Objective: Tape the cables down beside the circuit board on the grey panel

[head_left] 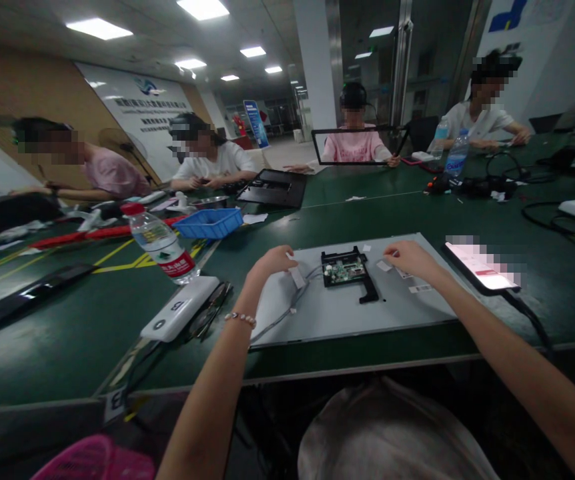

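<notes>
A flat grey panel (327, 317) lies on the table in front of me. On it sits a green circuit board (345, 272) in a black bracket (367, 288). Several grey wires (280, 321) run from the board's left side to the panel's near left corner. My left hand (273, 261) is over the panel's far left part, fingers closed on a white strip (297, 277) beside the wires. To the right of the bracket, my right hand (410, 258) pinches a small white piece (383, 265). Whether either white piece is stuck to the panel, I cannot tell.
Left of the panel are a white power bank (180, 310), glasses (210, 312), a water bottle (165, 247) and a blue tray (210, 223). A lit phone (482, 267) with a cable lies at right. Across the table a person holds a black frame (317, 148); other people sit around.
</notes>
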The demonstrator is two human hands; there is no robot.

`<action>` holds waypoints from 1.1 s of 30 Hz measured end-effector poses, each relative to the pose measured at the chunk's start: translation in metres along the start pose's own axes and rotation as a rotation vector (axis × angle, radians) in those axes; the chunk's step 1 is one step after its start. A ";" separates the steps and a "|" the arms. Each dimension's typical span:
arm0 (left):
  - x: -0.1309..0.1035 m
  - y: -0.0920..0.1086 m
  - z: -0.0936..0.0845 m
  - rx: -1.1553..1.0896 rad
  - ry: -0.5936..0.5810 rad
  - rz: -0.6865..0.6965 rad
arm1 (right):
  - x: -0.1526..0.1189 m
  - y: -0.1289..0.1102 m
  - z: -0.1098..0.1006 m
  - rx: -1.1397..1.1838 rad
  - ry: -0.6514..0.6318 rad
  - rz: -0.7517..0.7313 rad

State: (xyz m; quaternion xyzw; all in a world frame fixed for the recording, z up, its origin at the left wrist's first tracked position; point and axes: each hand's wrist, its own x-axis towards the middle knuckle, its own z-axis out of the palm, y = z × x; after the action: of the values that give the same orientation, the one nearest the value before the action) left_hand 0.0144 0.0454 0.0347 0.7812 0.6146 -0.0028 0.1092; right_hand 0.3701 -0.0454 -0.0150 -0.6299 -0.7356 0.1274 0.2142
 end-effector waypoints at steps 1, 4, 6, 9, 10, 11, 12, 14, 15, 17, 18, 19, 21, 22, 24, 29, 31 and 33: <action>-0.002 -0.002 0.002 -0.026 -0.025 -0.015 | 0.000 0.000 0.000 0.003 -0.003 0.002; -0.009 0.000 0.005 -0.091 -0.054 -0.021 | 0.000 0.001 0.001 0.004 -0.004 0.019; -0.011 0.002 0.006 -0.114 -0.047 0.015 | 0.001 0.002 0.002 0.002 -0.004 0.030; -0.011 0.004 0.007 -0.100 -0.006 0.066 | 0.001 0.003 0.004 0.002 -0.002 0.029; -0.010 0.004 0.007 -0.088 0.020 0.074 | 0.001 0.003 0.004 0.001 -0.001 0.026; -0.008 0.004 0.008 -0.077 0.049 0.079 | 0.001 0.003 0.003 -0.001 0.000 0.025; -0.007 0.003 0.008 -0.067 0.080 0.082 | 0.001 0.002 0.003 -0.004 0.002 0.027; -0.003 0.002 0.009 -0.043 0.135 0.080 | 0.000 0.001 0.002 -0.005 -0.001 0.028; -0.002 0.001 0.010 -0.031 0.153 0.073 | 0.000 0.000 0.002 -0.004 -0.003 0.029; 0.000 0.000 0.012 -0.016 0.157 0.050 | -0.001 0.000 0.001 0.004 -0.007 0.034; -0.001 0.000 0.013 -0.010 0.154 0.037 | -0.002 -0.001 0.001 0.008 -0.007 0.038; -0.001 0.001 0.014 -0.005 0.155 0.024 | -0.002 -0.001 0.001 0.011 -0.002 0.041; -0.003 0.005 0.016 0.009 0.180 0.010 | -0.002 -0.001 0.002 0.012 0.020 0.029; -0.004 0.009 0.016 0.019 0.209 0.010 | -0.002 -0.002 0.003 0.007 0.038 0.016; -0.007 0.021 0.017 0.038 0.279 0.029 | 0.000 -0.003 0.005 -0.014 0.072 -0.018; -0.015 0.060 0.014 0.093 0.380 0.036 | 0.012 -0.010 0.008 -0.098 0.059 -0.076; -0.017 0.071 0.012 0.107 0.369 0.051 | 0.021 -0.015 0.008 -0.143 0.041 -0.112; -0.019 0.077 0.013 0.094 0.348 0.123 | 0.030 -0.020 0.007 -0.193 0.032 -0.153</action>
State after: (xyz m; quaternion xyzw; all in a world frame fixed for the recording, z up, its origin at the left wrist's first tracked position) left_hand 0.0852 0.0082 0.0377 0.8103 0.5745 0.1104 -0.0353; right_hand 0.3458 -0.0191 -0.0079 -0.5917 -0.7867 0.0293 0.1734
